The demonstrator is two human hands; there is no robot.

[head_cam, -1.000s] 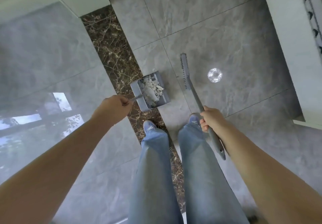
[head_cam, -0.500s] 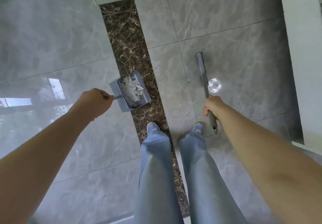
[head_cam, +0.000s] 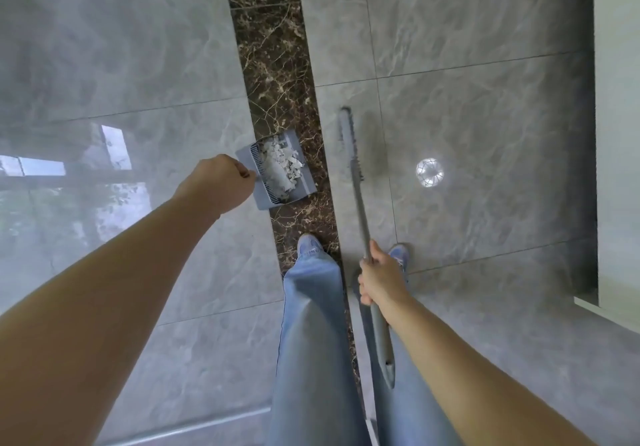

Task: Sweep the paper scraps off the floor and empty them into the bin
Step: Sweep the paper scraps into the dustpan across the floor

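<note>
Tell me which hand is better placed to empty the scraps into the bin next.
Left. The left hand already grips the dustpan handle, and the paper scraps lie in the pan. The right hand only holds the broom. No bin is in view.

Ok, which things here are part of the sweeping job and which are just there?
For the job: dustpan, paper scraps inside it, broom, left hand, right hand.
Just there: dark marble strip, round light reflection, white cabinet.

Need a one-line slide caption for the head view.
Left hand carries dustpan filled with paper scraps; right hand grips broom over grey tiled floor.
</note>
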